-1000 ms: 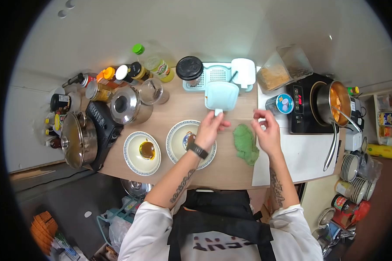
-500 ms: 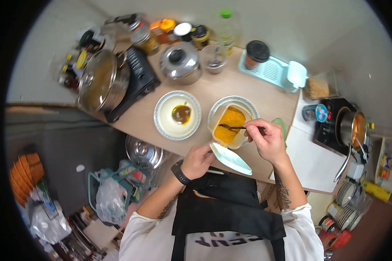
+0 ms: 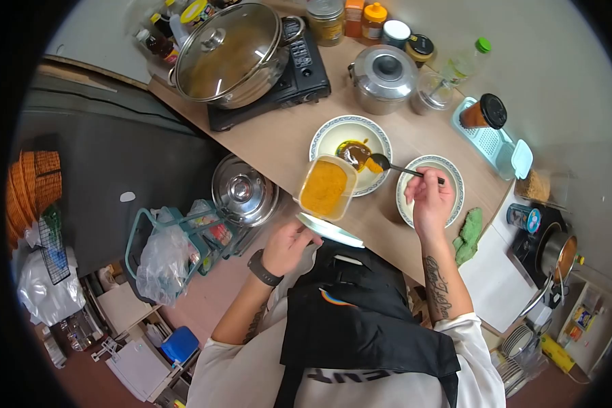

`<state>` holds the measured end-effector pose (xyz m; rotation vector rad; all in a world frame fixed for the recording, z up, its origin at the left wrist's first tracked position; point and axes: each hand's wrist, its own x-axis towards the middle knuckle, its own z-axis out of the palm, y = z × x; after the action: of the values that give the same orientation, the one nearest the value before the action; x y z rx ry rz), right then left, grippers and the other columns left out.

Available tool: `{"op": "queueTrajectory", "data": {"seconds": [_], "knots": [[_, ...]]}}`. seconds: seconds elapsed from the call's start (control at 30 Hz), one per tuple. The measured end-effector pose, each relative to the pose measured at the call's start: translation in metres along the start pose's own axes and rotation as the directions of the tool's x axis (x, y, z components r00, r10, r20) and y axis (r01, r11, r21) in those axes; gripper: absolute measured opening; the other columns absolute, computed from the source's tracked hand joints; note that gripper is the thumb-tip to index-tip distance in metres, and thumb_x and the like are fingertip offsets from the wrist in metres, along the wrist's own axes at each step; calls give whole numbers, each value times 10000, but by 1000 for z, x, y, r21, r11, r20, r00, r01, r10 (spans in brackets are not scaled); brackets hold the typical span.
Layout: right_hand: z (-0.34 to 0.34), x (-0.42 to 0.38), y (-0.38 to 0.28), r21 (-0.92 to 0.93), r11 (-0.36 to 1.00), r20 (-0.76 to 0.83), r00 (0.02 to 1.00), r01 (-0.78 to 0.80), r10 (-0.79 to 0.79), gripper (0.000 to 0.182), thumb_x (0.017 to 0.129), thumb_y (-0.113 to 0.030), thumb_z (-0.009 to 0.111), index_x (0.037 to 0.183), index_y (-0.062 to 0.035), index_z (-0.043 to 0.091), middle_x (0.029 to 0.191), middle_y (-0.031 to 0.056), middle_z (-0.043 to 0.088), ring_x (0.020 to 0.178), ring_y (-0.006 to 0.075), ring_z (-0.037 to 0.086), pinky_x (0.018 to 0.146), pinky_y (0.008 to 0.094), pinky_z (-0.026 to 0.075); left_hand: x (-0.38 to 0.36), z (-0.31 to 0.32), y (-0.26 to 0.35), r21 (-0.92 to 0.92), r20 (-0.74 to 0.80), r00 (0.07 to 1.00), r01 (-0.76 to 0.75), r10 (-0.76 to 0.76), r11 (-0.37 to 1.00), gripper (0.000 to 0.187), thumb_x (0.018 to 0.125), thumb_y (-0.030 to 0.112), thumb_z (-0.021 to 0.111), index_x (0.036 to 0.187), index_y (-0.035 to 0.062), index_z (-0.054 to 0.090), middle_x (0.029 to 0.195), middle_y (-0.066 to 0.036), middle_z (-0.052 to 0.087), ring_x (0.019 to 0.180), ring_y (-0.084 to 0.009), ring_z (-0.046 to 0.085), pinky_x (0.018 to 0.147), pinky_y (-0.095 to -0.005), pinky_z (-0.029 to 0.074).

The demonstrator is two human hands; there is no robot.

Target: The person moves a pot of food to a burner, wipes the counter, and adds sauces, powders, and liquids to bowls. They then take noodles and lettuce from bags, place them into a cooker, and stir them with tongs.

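My left hand (image 3: pixel 289 246) grips the pale lid (image 3: pixel 330 231) and, close against it, the plastic tub of orange-yellow powder (image 3: pixel 323 187). My right hand (image 3: pixel 431 197) pinches a dark spoon (image 3: pixel 406 169) by its handle. Yellow powder sits on and beside the spoon's bowl, at the right rim of a patterned bowl (image 3: pixel 319 146) with brown sauce and yellow oil (image 3: pixel 352 154) in it. Below my right hand stands a second patterned bowl (image 3: pixel 460 187), partly hidden by the hand.
A lidded pot (image 3: pixel 231 58) rests on a portable stove (image 3: pixel 306 75) at the back left. Behind the bowls are a small metal pot (image 3: pixel 384 78), jars and bottles. A green cloth (image 3: pixel 468 236) lies at the right; a saucepan (image 3: pixel 557 255) stands on a far-right cooker.
The tub has moved left, off the second bowl, with my left hand. My right hand has lifted the spoon out of the powder to the sauce bowl's rim. The camera view has shifted.
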<state>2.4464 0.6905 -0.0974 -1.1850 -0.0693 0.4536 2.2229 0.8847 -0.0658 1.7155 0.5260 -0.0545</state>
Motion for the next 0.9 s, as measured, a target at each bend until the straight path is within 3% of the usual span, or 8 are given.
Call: {"op": "queueTrajectory", "data": {"seconds": [0.1,0.17,0.37,0.47,0.57,0.63,0.8,0.9], "knots": [[-1,13,42,-273,960,14,999,54,-52,217,1014,-162,542,1058,25,643,763,98,659,597,119,599,512,236,468,-8,-17,-7,-5,-25,1000,5,-5,1000,218,1003,141,503,1091,-12,631,865,-81,713,823,-158,689,770,-291,527],[-3,19,59,-593,799,96,994,101,-54,223,1018,-159,531,1069,27,642,777,95,665,616,112,606,512,240,471,-9,-21,-12,-30,-20,1000,9,-10,999,221,1007,146,504,1097,-12,628,879,-83,712,825,-155,687,771,-292,527],[-1,24,51,-278,952,-177,981,-129,82,246,1023,-179,510,1014,44,614,766,114,655,613,145,627,484,240,475,-2,-26,-24,-111,21,1000,6,-4,994,232,1013,166,512,1103,-13,630,912,-84,707,826,-148,681,768,-288,525],[-5,14,29,106,977,-188,961,-185,203,242,1025,-194,500,993,24,600,728,108,633,567,163,612,448,257,460,7,-21,-24,-105,52,999,8,-3,994,229,1005,176,527,1085,-5,643,884,-78,710,816,-149,683,753,-288,523],[7,-12,-5,11,988,-128,980,-152,152,245,1024,-200,506,991,23,603,730,106,636,562,154,613,451,250,463,21,-12,-10,-20,112,993,-41,43,999,215,985,180,553,1064,7,654,831,-84,715,781,-172,695,723,-296,523],[16,-30,-20,-237,968,-67,995,-88,74,211,1008,-160,543,991,25,643,762,98,666,597,139,643,489,235,485,31,1,-4,43,168,981,-103,95,994,205,973,179,568,1054,14,658,802,-90,718,757,-191,703,704,-303,525],[3,-47,-26,-646,731,122,975,220,-186,149,980,-91,576,995,20,674,773,62,685,634,115,654,545,226,514,53,41,10,56,268,939,-241,218,969,165,940,167,607,957,7,641,754,-131,710,701,-291,706,644,-355,532],[-22,-53,-31,-455,890,-119,989,25,-88,149,983,-87,568,990,23,668,761,72,679,623,122,650,524,227,501,62,56,20,95,314,923,-264,223,960,175,940,160,603,879,-5,606,737,-138,706,687,-306,701,627,-368,531]]}}
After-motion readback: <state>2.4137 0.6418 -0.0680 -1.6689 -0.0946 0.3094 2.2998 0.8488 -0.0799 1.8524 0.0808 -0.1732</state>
